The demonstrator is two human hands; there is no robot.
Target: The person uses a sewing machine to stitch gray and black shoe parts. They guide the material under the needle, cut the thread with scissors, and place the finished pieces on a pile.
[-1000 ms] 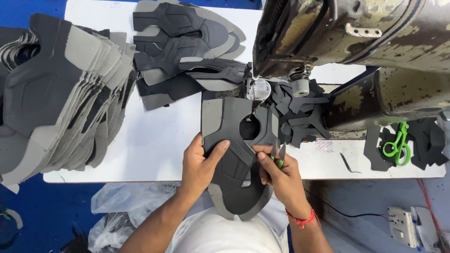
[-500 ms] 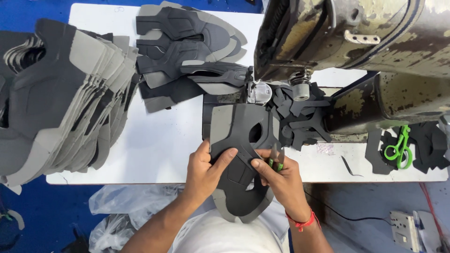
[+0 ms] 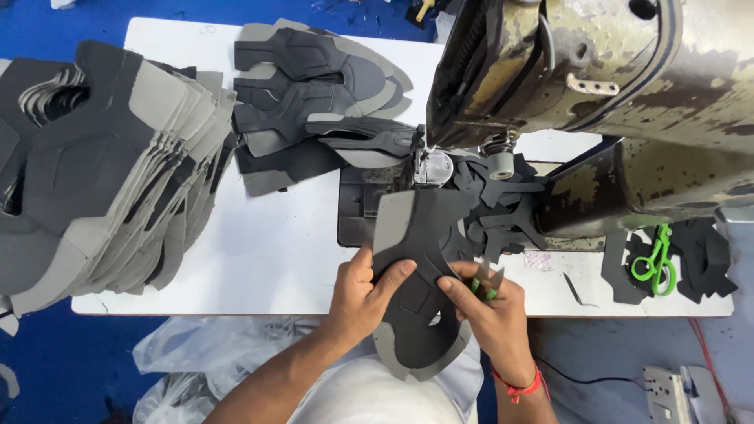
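Observation:
A grey and black shoe upper piece (image 3: 420,235) lies flat in front of the sewing machine's needle foot (image 3: 428,166), its near end hanging over the table edge toward me. My left hand (image 3: 361,292) grips its left edge with the fingers spread on top. From the right, my right hand (image 3: 493,314) holds the same piece, index finger pressing the black middle. A small green-handled snip (image 3: 481,284) is tucked in that hand.
The large worn sewing machine (image 3: 597,94) fills the upper right. Tall stacks of grey and black uppers (image 3: 94,173) sit on the left of the white table (image 3: 259,243), more uppers (image 3: 314,86) behind. Small black cut pieces (image 3: 503,206), green scissors (image 3: 656,263), plastic bag (image 3: 196,361) below.
The upper piece has turned slightly and slid a little toward me. My left hand has shifted right, further onto the piece. My right hand stays at its right edge.

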